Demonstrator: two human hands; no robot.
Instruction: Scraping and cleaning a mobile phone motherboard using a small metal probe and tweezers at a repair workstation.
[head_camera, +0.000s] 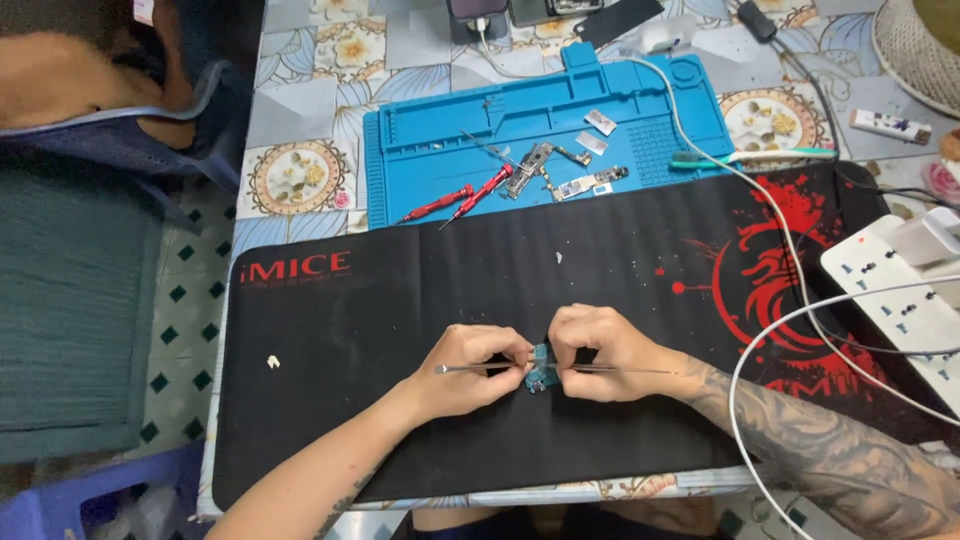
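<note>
- Head view: the small blue electronic part (540, 366) is near the front middle of the black desk mat (400, 300), held just above it between the 2 hands.
- The left hand (470, 368) pinches thin metal tweezers (480, 368) with thumb and fingers pressed together; the tips point right and meet the part.
- The right hand (600, 352) also has its fingers closed together. They pinch the part from the right, with a second thin metal tool (630, 371) that sticks out to the right.
- I judge the part is very light, stiff and fragile, and easy to lose if it slips. It is best to take it by its edges, not by the face.
- Behind the mat lies a blue silicone repair mat (420, 150) with 2 red screwdrivers (460, 200), phone parts (560, 175) and small metal plates (598, 130).
- On the mat's right side a white cable (770, 330) loops close to the right forearm and could catch it. A white power strip (900, 290) stands just right of the mat.
- A tiny white scrap (273, 362) lies on the mat left of the hands, well apart.
</note>
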